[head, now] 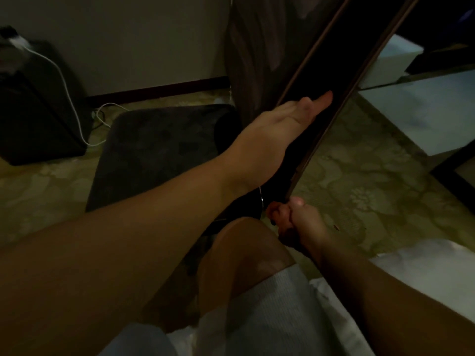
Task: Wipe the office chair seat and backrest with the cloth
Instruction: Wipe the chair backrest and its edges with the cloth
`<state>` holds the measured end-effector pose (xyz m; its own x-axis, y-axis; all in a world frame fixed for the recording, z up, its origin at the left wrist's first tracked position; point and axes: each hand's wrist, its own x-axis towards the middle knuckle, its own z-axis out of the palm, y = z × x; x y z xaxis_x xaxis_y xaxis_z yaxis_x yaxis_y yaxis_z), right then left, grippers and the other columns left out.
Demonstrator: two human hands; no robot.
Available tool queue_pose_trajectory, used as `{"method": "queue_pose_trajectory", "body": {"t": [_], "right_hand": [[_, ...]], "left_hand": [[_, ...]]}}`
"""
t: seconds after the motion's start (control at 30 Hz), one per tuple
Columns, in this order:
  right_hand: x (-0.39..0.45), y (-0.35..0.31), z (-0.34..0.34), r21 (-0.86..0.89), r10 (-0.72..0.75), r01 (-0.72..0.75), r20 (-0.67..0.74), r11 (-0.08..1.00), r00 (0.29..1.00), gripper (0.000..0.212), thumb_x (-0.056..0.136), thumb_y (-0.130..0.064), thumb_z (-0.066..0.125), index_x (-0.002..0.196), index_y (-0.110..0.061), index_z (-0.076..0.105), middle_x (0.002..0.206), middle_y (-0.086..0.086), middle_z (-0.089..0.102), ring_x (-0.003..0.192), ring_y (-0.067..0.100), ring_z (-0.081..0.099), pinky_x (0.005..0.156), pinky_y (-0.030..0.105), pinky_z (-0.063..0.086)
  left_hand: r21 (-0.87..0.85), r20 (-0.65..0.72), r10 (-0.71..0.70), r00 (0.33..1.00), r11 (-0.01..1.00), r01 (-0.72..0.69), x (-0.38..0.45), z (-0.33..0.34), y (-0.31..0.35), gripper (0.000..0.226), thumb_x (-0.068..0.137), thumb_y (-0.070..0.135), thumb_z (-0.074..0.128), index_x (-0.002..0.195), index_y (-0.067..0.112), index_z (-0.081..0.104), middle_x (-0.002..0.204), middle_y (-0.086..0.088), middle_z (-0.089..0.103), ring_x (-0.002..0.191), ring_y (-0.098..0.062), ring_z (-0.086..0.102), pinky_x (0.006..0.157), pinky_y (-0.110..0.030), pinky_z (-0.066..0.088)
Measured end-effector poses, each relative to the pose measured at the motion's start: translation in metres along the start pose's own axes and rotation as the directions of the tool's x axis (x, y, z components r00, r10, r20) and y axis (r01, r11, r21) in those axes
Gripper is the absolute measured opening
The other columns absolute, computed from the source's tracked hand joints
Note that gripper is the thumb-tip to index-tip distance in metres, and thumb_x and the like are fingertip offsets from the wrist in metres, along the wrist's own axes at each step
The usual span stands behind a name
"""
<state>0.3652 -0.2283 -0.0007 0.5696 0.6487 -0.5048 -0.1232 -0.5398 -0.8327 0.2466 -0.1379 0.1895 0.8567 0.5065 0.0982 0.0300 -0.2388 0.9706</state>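
The chair's dark padded seat (159, 150) lies at centre left. Its backrest (341, 73) is seen edge-on as a dark slab with a brown rim, running diagonally up to the right. My left hand (290, 119) rests flat against the backrest's face with its thumb straight along the edge; the fingers are mostly lost in shadow. My right hand (295, 219) is curled at the backrest's lower end, gripping what looks like a dark bunched cloth (288, 237), which is hard to make out in the dim light.
A black box (38, 111) with a white cable (66, 93) stands at the left wall. A curtain (252, 60) hangs behind the chair. Patterned carpet (359, 181) covers the floor. White bedding (424, 265) and my bare knee (244, 247) fill the foreground; pale furniture (424, 111) stands right.
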Motion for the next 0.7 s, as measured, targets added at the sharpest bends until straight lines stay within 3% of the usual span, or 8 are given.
{"method": "queue_pose_trajectory", "body": {"t": [0.07,0.13,0.23,0.3,0.4,0.5,0.6,0.7], "right_hand": [[0.004,-0.008,-0.002,0.096,0.081,-0.08,-0.009,0.992,0.997,0.034,0.107,-0.018,0.045,0.085,-0.009,0.069,0.083,0.009,0.076,0.056,0.014,0.068,0.045,0.023,0.048],[-0.007,-0.026,-0.01,0.035,0.025,-0.024,-0.026,0.999,0.999,0.035,0.107,-0.024,0.046,0.081,-0.015,0.066,0.066,0.002,0.068,0.047,0.015,0.058,0.038,0.021,0.042],[-0.021,-0.039,-0.017,0.176,-0.024,0.033,-0.052,0.984,0.998,0.036,0.111,-0.027,0.042,0.082,-0.012,0.058,0.053,-0.001,0.054,0.041,0.015,0.05,0.04,0.024,0.04],[-0.021,-0.025,-0.009,-0.123,-0.179,0.157,-0.2,0.98,0.963,0.026,0.109,-0.024,0.045,0.093,-0.007,0.057,0.063,0.001,0.061,0.058,0.02,0.063,0.051,0.033,0.052],[-0.016,0.003,0.004,-0.5,-0.246,0.138,-0.156,0.855,0.957,0.029,0.11,-0.033,0.04,0.102,-0.009,0.054,0.077,-0.001,0.054,0.073,0.022,0.064,0.064,0.034,0.048],[-0.001,0.005,0.004,-0.573,-0.3,0.179,-0.123,0.8,0.946,0.036,0.108,-0.041,0.04,0.106,-0.016,0.067,0.086,-0.006,0.061,0.08,0.018,0.067,0.066,0.026,0.044],[-0.005,-0.02,-0.011,-0.569,-0.47,0.318,-0.14,0.759,0.872,0.044,0.103,-0.047,0.038,0.104,-0.016,0.069,0.079,-0.012,0.054,0.061,0.003,0.052,0.047,0.012,0.036],[-0.012,-0.037,-0.022,-0.584,-0.549,0.4,-0.095,0.706,0.831,0.034,0.101,-0.038,0.041,0.096,-0.013,0.063,0.071,-0.015,0.04,0.05,0.0,0.036,0.04,0.013,0.028]], "left_hand": [[-0.011,-0.007,-0.013,1.0,1.0,0.013,-0.001,0.001,0.001,0.054,0.114,0.043,0.022,0.158,0.021,0.044,0.163,0.007,0.043,0.15,-0.004,0.039,0.112,-0.014,0.033],[-0.025,-0.009,-0.007,1.0,1.0,0.006,-0.004,0.0,0.002,0.053,0.114,0.041,0.021,0.159,0.021,0.043,0.164,0.006,0.042,0.15,-0.005,0.038,0.109,-0.012,0.032],[-0.01,0.003,-0.01,1.0,1.0,0.01,-0.002,-0.001,0.002,0.053,0.114,0.043,0.02,0.159,0.023,0.041,0.164,0.005,0.041,0.15,-0.006,0.038,0.106,-0.009,0.033],[-0.009,0.015,-0.02,1.0,1.0,0.02,-0.003,-0.002,0.005,0.055,0.114,0.045,0.021,0.159,0.022,0.042,0.163,0.005,0.044,0.149,-0.005,0.04,0.1,-0.004,0.038],[-0.006,0.024,-0.007,1.0,1.0,0.008,-0.002,-0.004,0.005,0.058,0.113,0.048,0.019,0.158,0.022,0.043,0.163,0.006,0.044,0.149,-0.007,0.041,0.103,-0.012,0.037],[-0.018,0.024,-0.014,1.0,1.0,0.014,-0.004,-0.009,0.005,0.059,0.112,0.048,0.018,0.159,0.022,0.043,0.164,0.006,0.042,0.149,-0.008,0.041,0.105,-0.015,0.032],[-0.023,0.022,-0.02,1.0,1.0,0.021,0.0,-0.013,0.007,0.058,0.113,0.047,0.018,0.157,0.021,0.045,0.162,0.004,0.045,0.147,-0.009,0.043,0.102,-0.014,0.035],[-0.065,0.029,-0.033,0.999,0.997,0.035,0.005,-0.01,0.006,0.057,0.113,0.044,0.018,0.156,0.018,0.046,0.161,0.001,0.047,0.145,-0.01,0.045,0.093,-0.005,0.044]]}}
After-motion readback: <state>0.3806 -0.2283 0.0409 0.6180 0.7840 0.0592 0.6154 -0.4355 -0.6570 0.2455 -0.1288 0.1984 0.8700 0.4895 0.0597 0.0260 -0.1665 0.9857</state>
